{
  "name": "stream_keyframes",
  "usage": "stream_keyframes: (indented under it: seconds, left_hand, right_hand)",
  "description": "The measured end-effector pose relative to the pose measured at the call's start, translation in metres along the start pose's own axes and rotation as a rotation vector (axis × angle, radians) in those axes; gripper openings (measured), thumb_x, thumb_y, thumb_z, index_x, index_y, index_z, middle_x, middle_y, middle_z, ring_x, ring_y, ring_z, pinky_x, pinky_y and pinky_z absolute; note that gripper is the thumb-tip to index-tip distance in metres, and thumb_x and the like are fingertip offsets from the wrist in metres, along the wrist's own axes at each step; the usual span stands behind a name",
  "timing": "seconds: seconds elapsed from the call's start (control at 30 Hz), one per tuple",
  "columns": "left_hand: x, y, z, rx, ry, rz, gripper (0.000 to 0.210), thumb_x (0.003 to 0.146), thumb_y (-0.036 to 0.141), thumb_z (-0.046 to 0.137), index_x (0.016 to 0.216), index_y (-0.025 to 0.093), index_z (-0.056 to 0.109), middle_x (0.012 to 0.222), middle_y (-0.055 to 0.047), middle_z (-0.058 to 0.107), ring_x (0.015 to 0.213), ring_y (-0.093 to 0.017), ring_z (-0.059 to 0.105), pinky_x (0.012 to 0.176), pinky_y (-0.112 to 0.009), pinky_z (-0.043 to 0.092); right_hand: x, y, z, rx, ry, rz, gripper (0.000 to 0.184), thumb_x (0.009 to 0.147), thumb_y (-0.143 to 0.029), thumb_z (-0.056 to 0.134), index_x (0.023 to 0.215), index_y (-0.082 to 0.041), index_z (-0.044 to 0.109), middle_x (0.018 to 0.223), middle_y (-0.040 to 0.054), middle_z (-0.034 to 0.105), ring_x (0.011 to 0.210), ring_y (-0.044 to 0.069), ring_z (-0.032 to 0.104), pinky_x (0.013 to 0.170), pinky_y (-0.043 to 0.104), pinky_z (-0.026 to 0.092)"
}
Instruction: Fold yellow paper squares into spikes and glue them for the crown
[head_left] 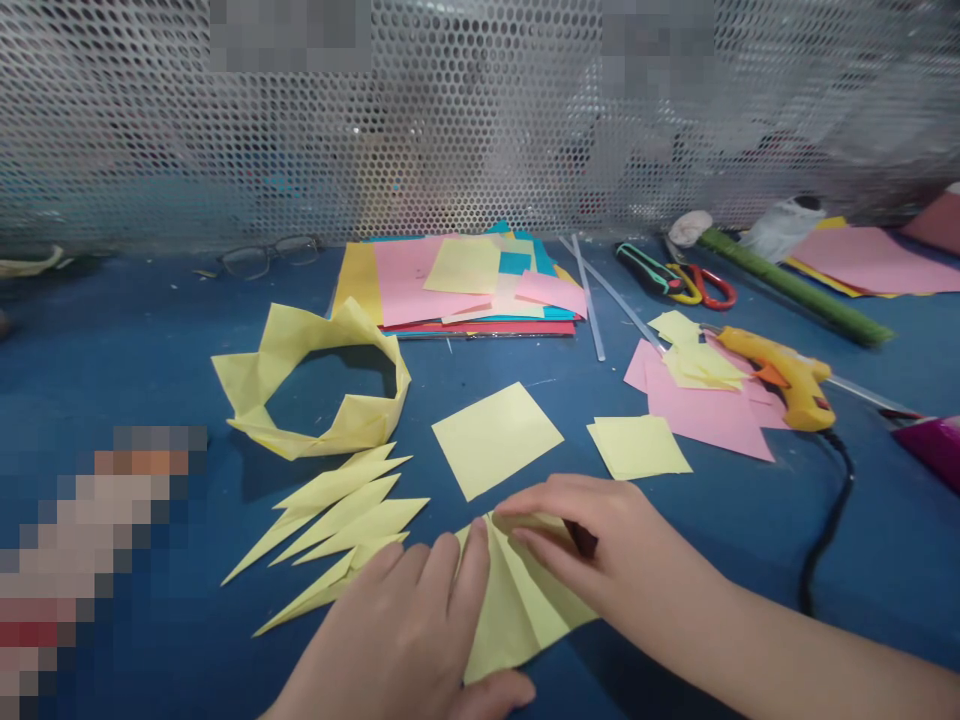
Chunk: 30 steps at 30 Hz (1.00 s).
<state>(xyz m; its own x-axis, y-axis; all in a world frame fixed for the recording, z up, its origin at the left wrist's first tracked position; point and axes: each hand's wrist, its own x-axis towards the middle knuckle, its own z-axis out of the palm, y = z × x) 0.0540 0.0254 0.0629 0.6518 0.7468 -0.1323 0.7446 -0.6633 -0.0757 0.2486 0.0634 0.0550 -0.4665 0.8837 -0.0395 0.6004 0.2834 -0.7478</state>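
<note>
A creased yellow sheet of paper (536, 600) lies in front of me, with fold lines fanning down from its top edge. My left hand (427, 610) holds its left side, index finger pressing near the top crease and thumb at the lower edge. Thumb and index finger of my right hand (600, 530) pinch the sheet's upper edge. Several folded, pointed yellow paper pieces (352, 525) lie left of the sheet, partly behind my left hand. Beyond them sits a ring of joined yellow folded paper (292, 340). A flat yellow square (499, 440) lies just past the sheet.
Small yellow squares (637, 447) lie right. Behind them are pink papers (705, 410), a yellow glue gun (787, 370) with black cord, glue sticks (589, 300), scissors (712, 288) and a green stem (802, 290). Coloured paper (405, 280) and glasses (259, 258) lie before a perforated metal panel (480, 120).
</note>
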Motion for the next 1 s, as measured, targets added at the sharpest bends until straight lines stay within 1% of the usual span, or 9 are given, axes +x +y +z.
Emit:
stream_keyframes:
  seconds: [0.1,0.27,0.33,0.47,0.6,0.67,0.77,0.9,1.0]
  left_hand:
    - [-0.003,-0.003,0.006,0.019,0.062,0.040,0.078,0.087,0.070,0.041,0.130,0.005,0.051,0.089,-0.009,0.068,0.074,-0.022,0.064,0.062,-0.032,0.050]
    - [-0.009,-0.007,0.016,0.001,0.170,0.074,0.070,0.096,0.060,0.022,0.131,0.005,0.047,0.102,-0.010,0.069,0.087,-0.020,0.065,0.074,-0.031,0.050]
    - [-0.009,-0.008,0.015,-0.051,0.158,0.092,0.065,0.097,0.057,0.026,0.130,0.006,0.048,0.102,-0.008,0.069,0.088,-0.019,0.065,0.076,-0.030,0.049]
    - [-0.005,-0.010,0.008,-0.111,0.166,0.104,0.050,0.094,0.052,0.040,0.121,0.014,0.056,0.098,-0.004,0.068,0.083,-0.018,0.065,0.071,-0.029,0.050]
    - [-0.002,-0.010,0.007,-0.089,0.238,0.126,0.050,0.089,0.052,0.050,0.121,0.013,0.056,0.109,-0.005,0.066,0.098,-0.020,0.062,0.083,-0.030,0.048]
    - [-0.004,-0.010,0.010,-0.025,0.271,0.141,0.052,0.090,0.050,0.049,0.124,0.012,0.054,0.115,-0.006,0.065,0.103,-0.022,0.060,0.086,-0.031,0.046]
    - [-0.007,-0.011,0.015,0.018,0.279,0.155,0.052,0.093,0.051,0.044,0.125,0.012,0.054,0.114,-0.004,0.066,0.100,-0.020,0.061,0.085,-0.031,0.046]
    - [-0.008,-0.008,0.018,0.052,0.271,0.167,0.054,0.096,0.052,0.037,0.127,0.011,0.054,0.112,-0.004,0.068,0.095,-0.019,0.062,0.082,-0.030,0.046]
    - [-0.007,-0.004,0.018,0.081,0.249,0.135,0.056,0.097,0.052,0.032,0.127,0.011,0.055,0.116,-0.005,0.067,0.098,-0.020,0.062,0.084,-0.031,0.045]
  right_hand:
    - [0.000,-0.001,-0.001,-0.027,-0.024,0.024,0.020,0.088,-0.015,0.057,0.095,-0.024,0.073,0.079,-0.0018,0.069,0.066,0.011,0.059,0.059,0.022,0.041]
    - [0.000,-0.002,-0.002,-0.072,-0.035,0.068,0.018,0.087,-0.015,0.058,0.087,-0.024,0.074,0.071,-0.0029,0.064,0.061,0.010,0.055,0.056,0.021,0.038]
    - [0.000,-0.002,-0.002,-0.079,-0.042,0.067,0.018,0.086,-0.014,0.059,0.087,-0.024,0.074,0.070,-0.0029,0.064,0.060,0.010,0.055,0.056,0.021,0.038]
    - [0.001,-0.001,-0.003,-0.068,-0.026,0.048,0.018,0.086,-0.013,0.060,0.087,-0.023,0.074,0.071,-0.0027,0.066,0.063,0.010,0.057,0.057,0.020,0.039]
    - [0.000,0.003,0.000,-0.055,0.012,-0.003,0.017,0.086,-0.011,0.061,0.088,-0.021,0.074,0.074,-0.0013,0.067,0.068,0.011,0.061,0.061,0.020,0.042]
    - [0.000,0.007,0.002,-0.086,0.062,-0.062,0.016,0.089,-0.013,0.059,0.089,-0.020,0.073,0.074,0.0000,0.066,0.071,0.012,0.061,0.064,0.021,0.044]
    - [0.000,0.009,0.003,-0.124,0.106,-0.108,0.015,0.091,-0.015,0.057,0.089,-0.020,0.072,0.074,0.0006,0.065,0.074,0.014,0.061,0.066,0.023,0.044]
    - [0.000,0.005,0.001,-0.098,0.068,-0.027,0.014,0.088,-0.013,0.058,0.084,-0.020,0.069,0.075,-0.0018,0.066,0.072,0.011,0.061,0.065,0.021,0.043]
    - [0.000,0.000,-0.002,-0.106,0.035,0.038,0.013,0.084,-0.012,0.058,0.079,-0.021,0.067,0.068,-0.0046,0.063,0.062,0.009,0.055,0.059,0.020,0.038]
